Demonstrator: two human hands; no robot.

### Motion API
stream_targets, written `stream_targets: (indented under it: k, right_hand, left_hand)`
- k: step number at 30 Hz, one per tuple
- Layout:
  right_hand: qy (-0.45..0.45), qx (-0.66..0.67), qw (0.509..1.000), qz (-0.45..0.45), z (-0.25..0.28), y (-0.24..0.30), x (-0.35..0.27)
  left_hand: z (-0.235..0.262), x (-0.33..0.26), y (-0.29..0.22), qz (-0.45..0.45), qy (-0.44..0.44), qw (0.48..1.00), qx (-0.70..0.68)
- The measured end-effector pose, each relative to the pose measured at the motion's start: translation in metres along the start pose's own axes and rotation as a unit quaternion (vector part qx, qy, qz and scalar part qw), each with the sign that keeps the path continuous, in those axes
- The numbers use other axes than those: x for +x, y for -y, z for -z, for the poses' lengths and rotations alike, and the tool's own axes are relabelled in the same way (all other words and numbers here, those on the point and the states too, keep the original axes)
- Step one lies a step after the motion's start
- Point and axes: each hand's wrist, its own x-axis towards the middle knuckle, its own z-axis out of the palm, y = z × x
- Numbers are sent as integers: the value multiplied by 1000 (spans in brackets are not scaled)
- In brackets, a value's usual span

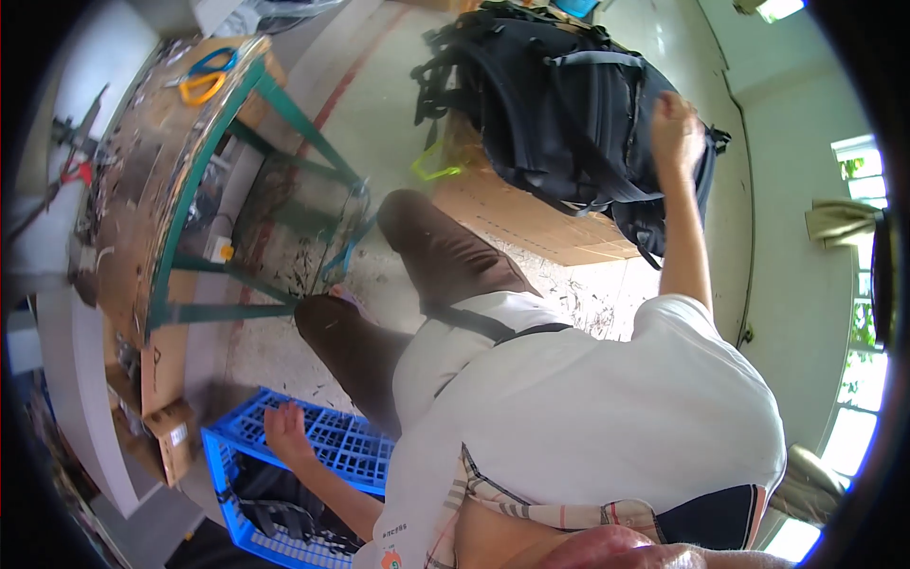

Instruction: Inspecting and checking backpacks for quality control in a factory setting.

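Right hand point(677, 133) closed on the black backpack point(559, 104) atop the cardboard box point(531, 223), apparently steadying it, while left hand point(287, 431), fingers loosely spread, rests on the blue crate point(336, 446) for support.

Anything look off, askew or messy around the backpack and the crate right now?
The black backpack lies slumped on flat cardboard on the floor, straps trailing loose, with the right hand on it. The left hand rests on the rim of the blue crate. Dark debris litters the floor under the green-framed workbench. Nothing looks spilled or broken.
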Motion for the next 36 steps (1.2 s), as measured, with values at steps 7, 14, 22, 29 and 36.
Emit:
stream_targets:
  k: [7, 14, 22, 29, 36]
  right_hand:
    - [317, 21, 899, -301, -64, -242, -38]
    - [231, 51, 884, -403, -77, -232, -44]
    - [130, 99, 864, -477, -67, -268, -33]
    - [39, 212, 968, -127, 98, -167, 47]
    - [99, 271, 855, 432, 229, 12, 27]
  left_hand:
    - [-160, -18, -4, -42, 139, 895, 422]
    - [-175, -12, -6, -49, 181, 843, 504]
    - [-196, -29, -8, -83, 183, 841, 502]
    - [-244, -43, -39, -261, 249, 814, 455]
    - [-384, -180, -125, -748, 303, 537, 246]
